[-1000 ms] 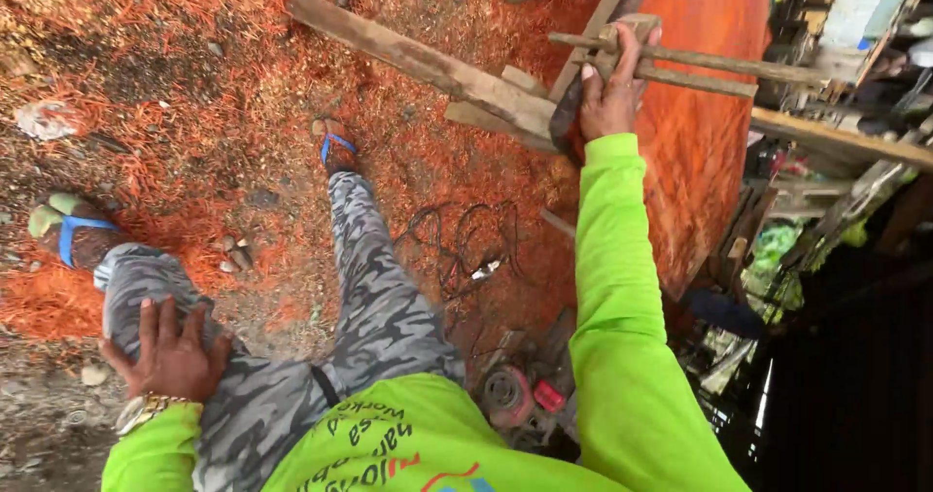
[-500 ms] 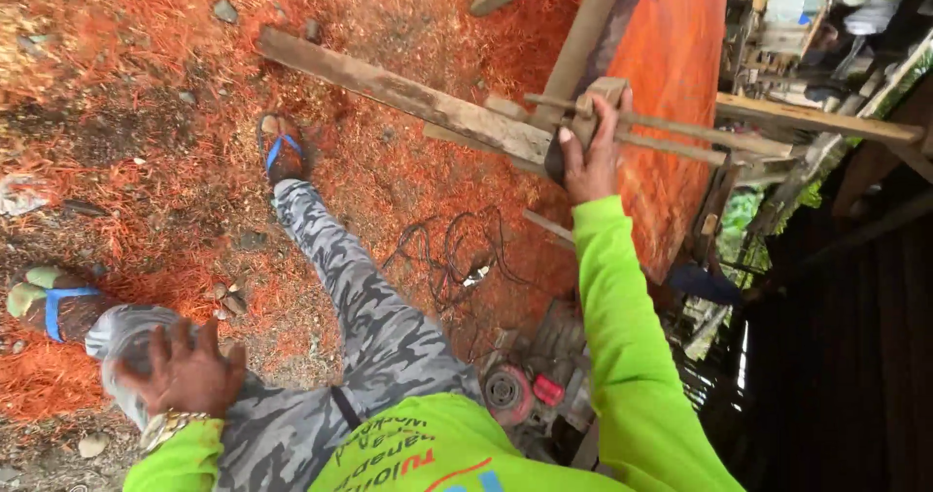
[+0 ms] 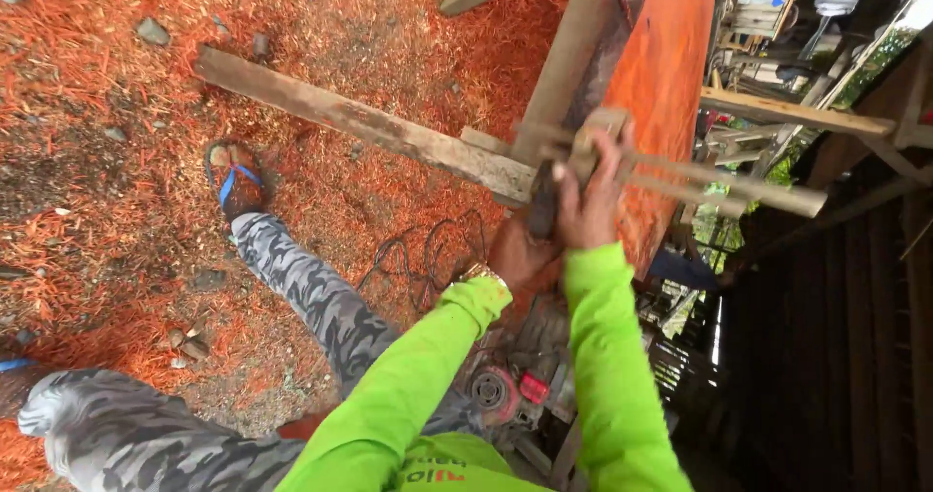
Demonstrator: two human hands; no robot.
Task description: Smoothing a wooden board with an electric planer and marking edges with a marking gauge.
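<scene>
The ground (image 3: 126, 162), carpeted in red-orange sawdust, spreads left of and below both hands. Just right of them stands a big orange-red timber slab (image 3: 666, 74), its face apparently already sawn. A weathered plank (image 3: 360, 123) runs from the far left toward the hands, and thin wooden rails (image 3: 729, 189) cross beyond the fingers. The right hand (image 3: 588, 201) is closed around a small wooden block (image 3: 593, 137) on those rails; the left hand (image 3: 520, 249), just beneath, wraps a dark handle (image 3: 541, 205). A power saw (image 3: 505, 390) lies idle below. Earlier the left hand rested on the knee; it has since come up to join the right.
</scene>
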